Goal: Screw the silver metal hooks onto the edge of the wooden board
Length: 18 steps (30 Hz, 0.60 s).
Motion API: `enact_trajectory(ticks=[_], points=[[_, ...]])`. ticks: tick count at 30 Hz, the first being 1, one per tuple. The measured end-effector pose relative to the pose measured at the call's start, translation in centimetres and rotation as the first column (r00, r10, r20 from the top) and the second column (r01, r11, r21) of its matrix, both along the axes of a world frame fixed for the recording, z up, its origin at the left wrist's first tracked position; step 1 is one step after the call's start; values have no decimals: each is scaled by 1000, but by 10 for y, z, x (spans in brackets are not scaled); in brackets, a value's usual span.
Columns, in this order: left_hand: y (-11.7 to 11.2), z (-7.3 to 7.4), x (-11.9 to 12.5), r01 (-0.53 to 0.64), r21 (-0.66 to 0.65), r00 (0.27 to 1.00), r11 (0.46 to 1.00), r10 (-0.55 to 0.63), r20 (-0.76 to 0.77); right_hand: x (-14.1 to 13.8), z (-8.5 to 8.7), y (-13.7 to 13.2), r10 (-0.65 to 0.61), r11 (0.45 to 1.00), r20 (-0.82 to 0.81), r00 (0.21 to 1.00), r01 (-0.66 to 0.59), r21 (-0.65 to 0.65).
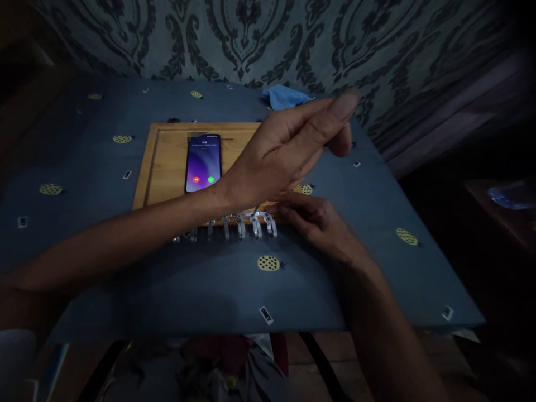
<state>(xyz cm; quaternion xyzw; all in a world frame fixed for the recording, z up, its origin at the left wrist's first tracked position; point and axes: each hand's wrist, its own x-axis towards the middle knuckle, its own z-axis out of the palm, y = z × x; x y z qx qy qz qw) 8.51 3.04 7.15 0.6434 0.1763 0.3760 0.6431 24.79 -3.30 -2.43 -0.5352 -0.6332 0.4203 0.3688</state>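
Observation:
A shiny metal hook rail [240, 218], with several hooks hanging off it, lies along the near edge of a wooden board [167, 162]. My left hand [282, 148] reaches across above the board, its fingers closed together. A thin shaft [256, 210] shows below that hand, pointing down at the rail; any handle is hidden by the hand. At the rail's right end, my right hand [314, 218] rests low with its fingertips closed on it. My left forearm covers part of the rail's left side.
On the board lies a phone [203, 162] with a lit incoming-call screen. A blue cloth [287, 96] sits at the back, near the patterned wall covering [247, 33]. The blue tablecloth [201, 290] has a pineapple print. The table's front edge is close to my lap.

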Motion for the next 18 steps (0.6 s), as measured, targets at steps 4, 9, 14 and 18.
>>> enact_trajectory(ticks=[4,9,14,18], points=[[-2,0,1,-9,22,1000,1000,9,-5,0,2,0,15,1000,24,1000,-15,7],[-5,-7,7,-102,112,994,988,105,-26,-2,8,-1,6,999,94,996,-11,46],[-5,-16,12,-96,175,993,980,106,-49,-2,6,-2,-10,999,2,1000,10,-31],[-4,-19,13,-110,184,987,977,130,-96,-1,4,-2,-3,999,-15,1000,2,-40]])
